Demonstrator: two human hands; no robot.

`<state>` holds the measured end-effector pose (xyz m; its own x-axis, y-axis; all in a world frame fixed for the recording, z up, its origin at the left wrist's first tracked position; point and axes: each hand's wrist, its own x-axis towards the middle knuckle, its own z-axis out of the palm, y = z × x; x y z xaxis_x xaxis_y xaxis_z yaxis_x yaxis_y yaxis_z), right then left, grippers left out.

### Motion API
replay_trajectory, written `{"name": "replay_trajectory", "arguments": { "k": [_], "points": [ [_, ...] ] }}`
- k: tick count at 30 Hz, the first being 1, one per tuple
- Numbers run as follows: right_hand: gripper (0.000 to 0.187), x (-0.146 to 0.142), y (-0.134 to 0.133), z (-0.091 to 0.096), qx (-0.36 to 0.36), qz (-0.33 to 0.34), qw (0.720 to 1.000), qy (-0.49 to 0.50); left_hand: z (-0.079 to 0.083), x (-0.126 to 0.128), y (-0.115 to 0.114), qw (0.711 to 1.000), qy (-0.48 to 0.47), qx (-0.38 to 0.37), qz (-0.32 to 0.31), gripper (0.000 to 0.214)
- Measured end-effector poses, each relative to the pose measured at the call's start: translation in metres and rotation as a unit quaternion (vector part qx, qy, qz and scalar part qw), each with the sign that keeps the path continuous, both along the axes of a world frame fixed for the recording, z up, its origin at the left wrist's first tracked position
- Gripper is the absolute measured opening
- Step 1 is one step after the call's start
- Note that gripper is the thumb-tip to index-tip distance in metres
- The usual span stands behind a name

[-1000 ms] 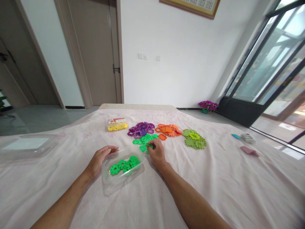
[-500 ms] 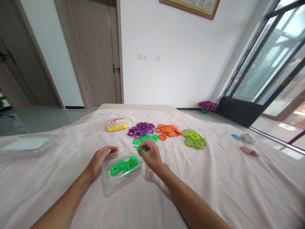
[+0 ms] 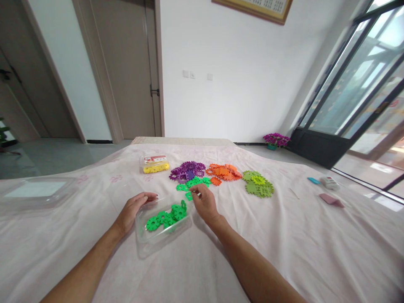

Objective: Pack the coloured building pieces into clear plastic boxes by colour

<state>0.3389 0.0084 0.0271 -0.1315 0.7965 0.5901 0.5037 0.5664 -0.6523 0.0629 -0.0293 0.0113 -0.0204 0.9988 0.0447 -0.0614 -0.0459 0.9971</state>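
Observation:
A clear plastic box (image 3: 148, 248) sits in front of me on the cloth, several green flower-shaped interlocking discs (image 3: 162, 218) inside it. One disc leans up on edge near its far right corner. My left hand (image 3: 134, 210) grips the box's far left corner, thumb and fingers along the rim. Just beyond the box's right side, my right hand (image 3: 204, 203) hovers with fingers bent and slightly apart; I see nothing in them. Close to its fingertips lies a single green piece (image 3: 188, 195), partly hidden, and behind is a loose group of green pieces (image 3: 194, 182).
Piles of purple pieces (image 3: 189, 169), orange pieces (image 3: 223, 171) and light green pieces (image 3: 259, 185) lie further back. A lidded box of yellow pieces (image 3: 156, 166) stands behind left. A large clear container (image 3: 38, 191) is far left. At right lie a pink cloth (image 3: 331, 200) and a white item (image 3: 329, 182).
The green disc that my right hand held is out of its fingers, and a disc now leans upright in the box. My right hand has shifted slightly right; the left stays on the box.

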Motion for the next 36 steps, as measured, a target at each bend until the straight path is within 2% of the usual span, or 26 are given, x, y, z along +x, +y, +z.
{"name": "replay_trajectory", "arguments": {
  "k": [3,6,11,17,27,36],
  "points": [
    [0.019,0.012,0.006,-0.007,-0.014,-0.050,0.991,-0.121,0.000,0.000,0.000,1.000,-0.005,-0.001,0.003,0.040],
    [0.017,0.019,0.007,-0.012,-0.059,-0.082,0.969,-0.225,0.002,0.001,-0.001,1.000,-0.008,0.001,0.006,0.040],
    [0.014,0.020,0.007,-0.015,-0.068,-0.057,0.949,-0.303,0.003,0.002,-0.002,1.000,-0.007,0.004,0.006,0.040],
    [0.016,0.020,0.007,-0.013,-0.045,-0.046,0.945,-0.321,0.002,0.003,-0.001,1.000,-0.010,0.002,0.005,0.040],
    [0.011,0.022,0.013,-0.020,-0.070,-0.073,0.953,-0.285,0.005,0.003,-0.002,1.000,-0.011,-0.002,0.007,0.039],
    [0.011,0.023,0.009,-0.015,-0.066,-0.066,0.958,-0.272,0.004,0.002,-0.003,1.000,-0.007,0.005,0.003,0.039]
  ]
}}
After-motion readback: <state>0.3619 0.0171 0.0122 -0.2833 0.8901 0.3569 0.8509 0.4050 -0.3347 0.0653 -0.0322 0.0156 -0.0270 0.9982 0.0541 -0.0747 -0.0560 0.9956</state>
